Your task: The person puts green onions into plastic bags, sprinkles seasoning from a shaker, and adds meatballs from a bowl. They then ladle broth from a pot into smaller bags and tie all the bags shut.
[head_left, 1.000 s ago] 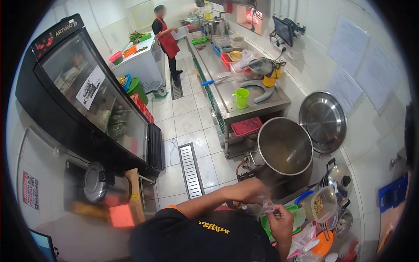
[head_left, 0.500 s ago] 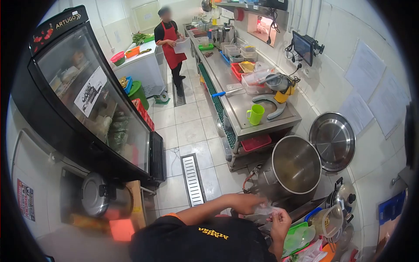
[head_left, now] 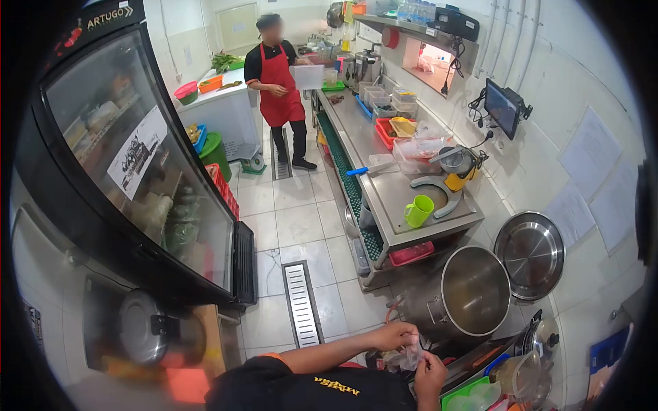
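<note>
Head view, contents listed by size.

1. Black display fridge [head_left: 130,171], glass front, fills the left side; packaged goods show dimly on its shelves.
2. Steel counter [head_left: 396,197], runs along the right wall away from the viewer and bears tubs, trays and tools.
3. Co-worker [head_left: 277,82] in a red apron, stands at the far end of the aisle beside the counter and holds a white container [head_left: 308,77] at chest height.
4. Large steel pot [head_left: 476,291], sits below the near end of the counter, mouth tilted toward the camera.
5. Round steel lid [head_left: 530,255], leans against the tiled wall just right of the pot.
6. Floor drain [head_left: 301,294], a long grate set in the tiles between fridge and counter.
7. Rice cooker [head_left: 147,329], lid shut, low on the left under the fridge.
8. Green mug [head_left: 418,210], upright near the counter's near edge.
9. Left hand [head_left: 396,335], reached across from the lower left, fingers bunched and pinching the top of the clear plastic bag.
10. Right hand [head_left: 430,373], raised from below, fingertips pressed together on the bag's lower edge.
11. Clear plastic bag [head_left: 408,356], crumpled and held between both hands, bottom centre, just in front of the pot; contents cannot be made out.
</note>
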A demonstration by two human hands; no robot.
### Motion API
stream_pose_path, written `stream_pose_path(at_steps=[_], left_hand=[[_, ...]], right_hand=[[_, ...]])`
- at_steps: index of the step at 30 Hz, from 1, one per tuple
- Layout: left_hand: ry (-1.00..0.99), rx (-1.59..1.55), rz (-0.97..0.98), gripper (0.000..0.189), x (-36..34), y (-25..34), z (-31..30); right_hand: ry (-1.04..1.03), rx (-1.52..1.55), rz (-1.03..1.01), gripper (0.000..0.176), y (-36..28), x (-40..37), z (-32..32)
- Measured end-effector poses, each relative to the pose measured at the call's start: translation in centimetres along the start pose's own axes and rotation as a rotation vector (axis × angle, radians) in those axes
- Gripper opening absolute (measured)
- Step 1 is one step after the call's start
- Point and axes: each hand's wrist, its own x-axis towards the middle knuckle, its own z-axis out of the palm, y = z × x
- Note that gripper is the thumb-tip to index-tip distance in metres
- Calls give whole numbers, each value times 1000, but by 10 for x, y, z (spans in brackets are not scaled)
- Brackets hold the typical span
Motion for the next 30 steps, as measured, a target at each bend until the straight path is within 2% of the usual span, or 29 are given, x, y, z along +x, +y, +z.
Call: stream_pose_path(at_steps=[2,5,8,11,14,18,21,24,27,30], left_hand=[[-37,-133,-30,18,1,-7,3],[-214,-431,19,19,5,-19,3],[-345,-226,-64,19,-5,-11,4],[-446,-205,-86,22,0,-26,2],[-427,-20,-241,24,0,-32,-4],[-564,-55,-232,22,1,-50,-12],[-549,-188,-284,23,4,-57,-21],[-393,-349,-263,23,17,-77,-18],[-160,-360,-289,21,26,-83,-14],[-88,-571,-187,22,34,-90,-10]], right_hand=[[-27,-18,53,16,-6,3,7],[4,-99,46,16,-9,6,9],[-8,-183,64,12,1,2,12],[-211,230,573,10,6,2,10],[-113,665,706,11,11,-2,13],[18,1196,670,17,54,-16,16],[173,1464,833,27,51,-17,11],[187,1687,830,38,77,-25,16],[185,1534,790,42,94,-27,21],[178,1447,816,43,99,-28,24]])
